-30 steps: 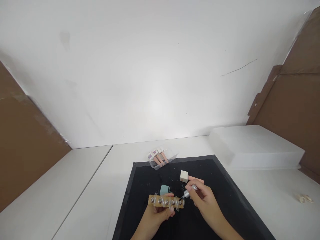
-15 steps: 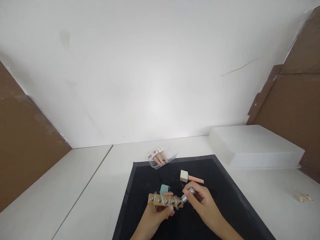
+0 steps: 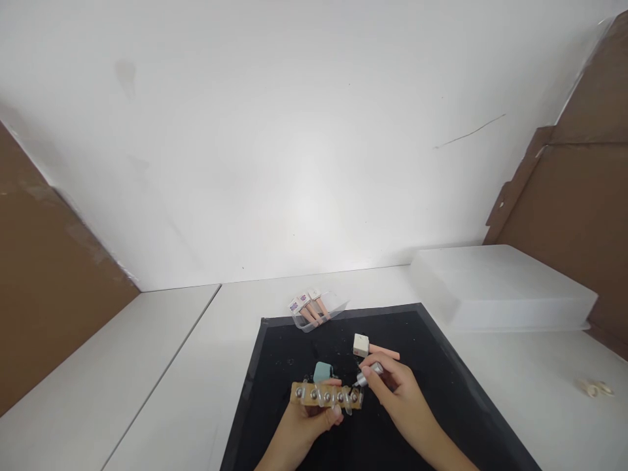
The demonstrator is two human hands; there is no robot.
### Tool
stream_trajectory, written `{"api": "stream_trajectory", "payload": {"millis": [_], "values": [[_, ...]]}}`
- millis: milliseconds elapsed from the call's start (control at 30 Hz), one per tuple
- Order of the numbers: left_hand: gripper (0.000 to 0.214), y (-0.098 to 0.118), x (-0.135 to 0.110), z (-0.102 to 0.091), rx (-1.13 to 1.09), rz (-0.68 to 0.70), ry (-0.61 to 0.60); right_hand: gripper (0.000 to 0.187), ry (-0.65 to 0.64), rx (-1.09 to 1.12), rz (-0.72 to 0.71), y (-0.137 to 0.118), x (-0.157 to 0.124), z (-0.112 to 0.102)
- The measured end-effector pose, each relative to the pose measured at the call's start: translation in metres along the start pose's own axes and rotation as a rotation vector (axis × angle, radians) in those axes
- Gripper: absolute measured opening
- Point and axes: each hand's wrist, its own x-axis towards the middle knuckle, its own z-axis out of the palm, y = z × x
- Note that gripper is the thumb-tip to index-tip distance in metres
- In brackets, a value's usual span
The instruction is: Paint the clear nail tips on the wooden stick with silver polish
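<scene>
My left hand (image 3: 309,426) is closed around a wooden bar (image 3: 296,398) above the black mat. Along the bar sits a row of round metal studs, with clear false nail tips (image 3: 348,399) lying slantwise across it. In my right hand (image 3: 392,386) a silver-capped nail polish brush (image 3: 369,375) is pinched between thumb and fingers. Its tip points down-left at the right end of the bar; whether it touches a nail tip I cannot tell. Right behind the bar is a teal block-shaped thing (image 3: 322,371), its lower part hidden.
A white nail polish bottle with a pink handle (image 3: 362,345) lies on the black mat (image 3: 294,347). Several similar bottles lie in a clear plastic tray (image 3: 338,305) at the mat's far edge. A white box (image 3: 520,281) stands back right; small cream-coloured pieces (image 3: 595,388) lie far right.
My right hand has lifted the brush slightly up and away from the bar's right end, and its angle is flatter. The bar has shifted slightly right in my left hand.
</scene>
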Motion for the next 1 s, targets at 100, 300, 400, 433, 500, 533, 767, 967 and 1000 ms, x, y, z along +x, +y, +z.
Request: {"api": "stream_trajectory", "payload": {"millis": [100, 300, 400, 433, 500, 533, 767, 967, 1000], "values": [[0.05, -0.0002, -0.0002, 0.0001, 0.013, 0.012, 0.001, 0.028, 0.006, 0.01, 0.012, -0.0001, 0.0005, 0.0], [0.05, -0.0005, 0.0002, 0.0, 0.015, 0.017, -0.012, 0.032, 0.014, 0.024, 0.028, -0.0008, 0.0004, -0.0006], [0.052, -0.0013, 0.0009, -0.0008, 0.022, 0.015, -0.018, 0.031, 0.028, 0.013, 0.012, 0.0008, 0.0002, -0.0004], [0.052, -0.0017, 0.0012, -0.0012, 0.026, 0.014, -0.016, 0.03, 0.032, 0.006, 0.005, 0.0013, 0.0003, -0.0003], [0.052, -0.0026, 0.0017, -0.0018, 0.031, 0.017, -0.014, 0.029, 0.036, -0.008, -0.001, 0.0019, 0.0004, -0.0002], [0.052, -0.003, 0.0019, -0.002, 0.033, 0.021, -0.014, 0.029, 0.037, -0.011, -0.002, 0.002, 0.0005, -0.0002], [0.052, -0.0041, 0.0027, -0.0018, 0.021, 0.031, -0.018, 0.032, 0.023, 0.009, 0.012, 0.0001, 0.0001, -0.001], [0.052, -0.0047, 0.0029, -0.002, 0.022, 0.031, -0.017, 0.029, 0.03, -0.001, 0.006, -0.0015, 0.0007, -0.0008], [0.052, -0.0044, 0.0029, -0.0019, 0.025, 0.029, -0.017, 0.029, 0.029, 0.0, 0.006, -0.0016, 0.0009, -0.0007]]}}
